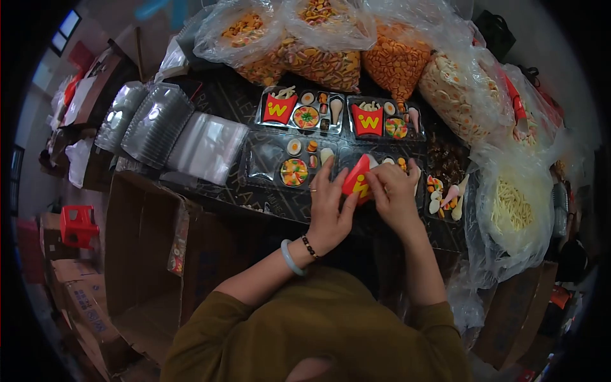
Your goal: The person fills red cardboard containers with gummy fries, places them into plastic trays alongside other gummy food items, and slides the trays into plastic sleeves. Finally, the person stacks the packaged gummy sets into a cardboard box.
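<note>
Between my hands, above the lower right tray, is a red carton (pixel 359 180) with a yellow letter on it. My left hand (pixel 330 202) touches its left side, with fingers apart. My right hand (pixel 394 190) pinches its upper right edge. Partly hidden behind my hands is the lower right tray (pixel 380 153) with small toy foods. The lower left tray (pixel 263 167) holds a toy pizza, an egg and other small pieces, and its left compartment is bare. Behind, two trays (pixel 261 108) (pixel 354 135) each hold a red carton with pale fries and toy foods.
Clear bags of small toy foods (pixel 321 60) (pixel 394 54) line the back. At the right are a bag of pale fries (pixel 511 210) and loose pieces (pixel 445 197). Stacked clear lids (pixel 157 124) and plastic sleeves (pixel 208 146) lie left. An open cardboard box (pixel 143 248) stands below them.
</note>
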Available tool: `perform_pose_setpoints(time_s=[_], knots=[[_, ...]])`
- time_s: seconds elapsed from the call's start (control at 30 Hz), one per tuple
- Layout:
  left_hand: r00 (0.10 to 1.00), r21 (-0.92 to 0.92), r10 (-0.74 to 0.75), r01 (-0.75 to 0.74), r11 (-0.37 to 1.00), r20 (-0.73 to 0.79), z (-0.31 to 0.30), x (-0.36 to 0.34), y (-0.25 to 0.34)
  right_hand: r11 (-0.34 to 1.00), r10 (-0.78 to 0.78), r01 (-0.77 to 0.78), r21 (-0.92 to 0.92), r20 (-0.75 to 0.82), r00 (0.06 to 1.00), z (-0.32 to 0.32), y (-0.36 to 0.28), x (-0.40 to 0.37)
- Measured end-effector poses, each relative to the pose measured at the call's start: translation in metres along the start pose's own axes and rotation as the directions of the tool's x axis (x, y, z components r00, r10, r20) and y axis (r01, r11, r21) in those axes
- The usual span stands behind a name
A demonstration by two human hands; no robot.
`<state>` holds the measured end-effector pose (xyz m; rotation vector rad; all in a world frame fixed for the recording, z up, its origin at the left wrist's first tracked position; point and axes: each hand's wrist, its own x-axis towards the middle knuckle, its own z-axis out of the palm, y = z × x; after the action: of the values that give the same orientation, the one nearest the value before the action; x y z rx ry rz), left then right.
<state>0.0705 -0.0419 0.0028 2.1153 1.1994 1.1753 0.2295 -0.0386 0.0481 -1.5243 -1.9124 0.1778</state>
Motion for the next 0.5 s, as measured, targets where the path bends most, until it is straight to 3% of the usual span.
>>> perform_pose_setpoints(time_s=[0.07, 0.1, 0.2, 0.3, 0.33, 0.4, 0.5], knots=[[0.995, 0.018, 0.088, -0.089, 0.996, 0.054, 0.007, 0.005, -0.008, 0.978, -0.077, 0.086, -0.189, 0.057, 0.995, 0.0, 0.014, 0.014], [0.986, 0.13, 0.078, -0.098, 0.987, 0.149, 0.008, 0.006, -0.007, 0.973, -0.088, 0.11, -0.202, 0.114, 0.99, 0.007, 0.023, 0.018], [0.954, 0.216, 0.067, -0.134, 0.967, 0.292, 0.019, 0.003, -0.019, 0.984, -0.114, 0.148, -0.094, 0.297, 0.948, 0.032, 0.053, 0.012], [0.962, 0.027, 0.133, -0.143, 0.989, 0.239, 0.012, 0.001, -0.027, 0.996, -0.085, 0.09, -0.02, 0.188, 0.978, 0.042, 0.058, 0.01], [0.963, -0.051, 0.158, -0.15, 0.987, 0.218, 0.007, 0.001, -0.03, 0.99, -0.101, 0.111, -0.084, 0.113, 0.988, 0.042, 0.056, 0.008], [0.96, 0.032, 0.251, -0.257, 0.966, 0.124, -0.01, 0.003, -0.034, 0.966, -0.148, 0.134, -0.222, -0.046, 0.988, 0.04, 0.047, 0.005], [0.985, 0.249, 0.144, -0.165, 0.954, 0.099, -0.032, 0.005, -0.042, 0.971, -0.097, 0.082, -0.226, -0.055, 0.994, 0.04, 0.045, 0.005]])
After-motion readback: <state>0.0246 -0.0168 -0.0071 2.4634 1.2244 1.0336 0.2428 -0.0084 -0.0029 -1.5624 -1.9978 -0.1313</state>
